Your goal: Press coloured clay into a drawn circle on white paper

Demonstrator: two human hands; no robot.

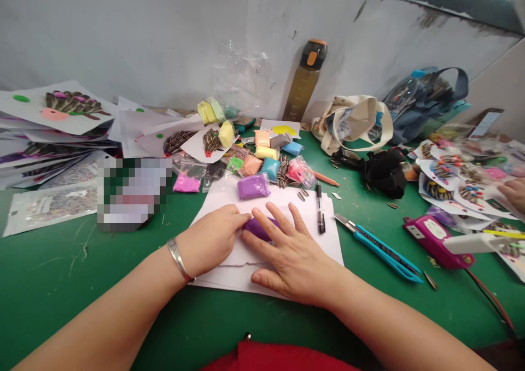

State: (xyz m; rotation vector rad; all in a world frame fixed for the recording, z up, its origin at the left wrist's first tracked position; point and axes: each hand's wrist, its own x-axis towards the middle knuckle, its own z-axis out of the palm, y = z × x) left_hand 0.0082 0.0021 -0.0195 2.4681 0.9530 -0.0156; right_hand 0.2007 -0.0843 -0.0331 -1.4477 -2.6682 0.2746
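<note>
On a stack of white paper sheets [213, 207] lies a piece of purple modelling clay [258, 228], partly hidden under my fingers; whether it is wrapped I cannot tell. My left hand [215, 237] is closed, its thumb and forefinger pinching the clay's left edge. Spread fingers of my right hand [289, 251] lie over the clay from the right. Just behind it sits a purple clay packet [253, 186] in clear wrap. A black pen [320, 210] rests on the paper at the right.
A blue utility knife [381, 253] with bare blade lies to the right, near a magenta glue gun [438, 242]. Behind are sunflower seeds [283, 171], clay packets and a bottle [303, 81]. Seed-picture cards [61, 109] pile up left. Another person's hand [514, 193] shows far right.
</note>
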